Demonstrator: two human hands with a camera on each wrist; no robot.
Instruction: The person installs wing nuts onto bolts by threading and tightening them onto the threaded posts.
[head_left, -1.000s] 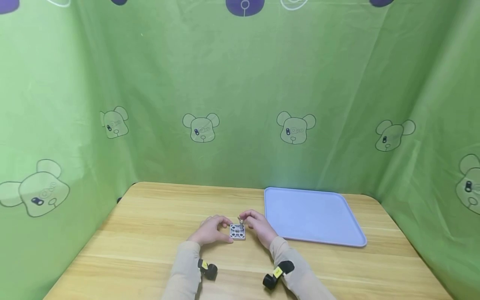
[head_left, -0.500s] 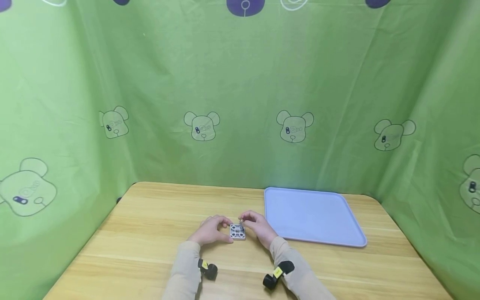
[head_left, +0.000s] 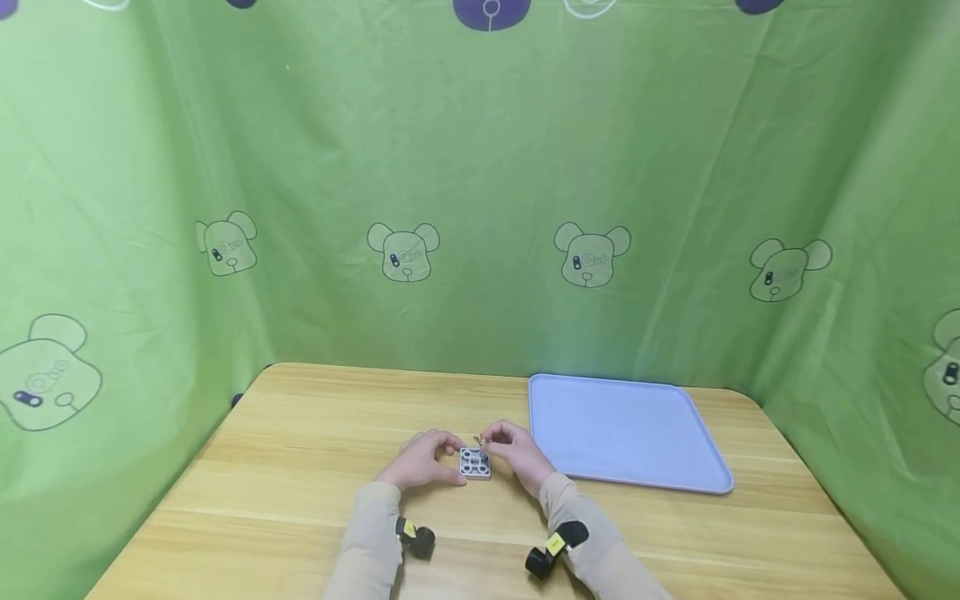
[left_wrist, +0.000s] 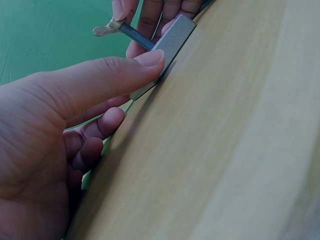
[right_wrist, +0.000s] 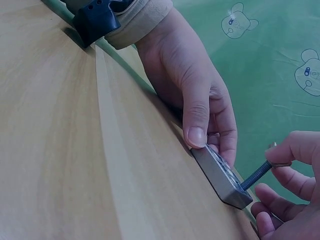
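A small grey square block [head_left: 474,472] with round holes in its top lies on the table. My left hand [head_left: 420,463] grips it from the left, thumb [left_wrist: 150,59] on the near side. A threaded bolt [right_wrist: 256,175] stands up from the block's far right corner hole. At its top sits a brass-coloured wing nut [left_wrist: 106,28]. My right hand [head_left: 521,458] pinches the wing nut between thumb and index finger, as the right wrist view shows. The other right fingers curl loosely beside the block. The bolt's lower end is hidden inside the block.
A light blue tray [head_left: 622,429] lies on the wooden table [head_left: 315,467], right of and behind the hands. Green curtains [head_left: 480,167] printed with bear heads surround the table at the back and sides. A black wrist camera [head_left: 551,552] sits on each sleeve.
My right fingertips have shifted slightly around the wing nut, and its wings show at a different angle. The left hand and the block stay in place.
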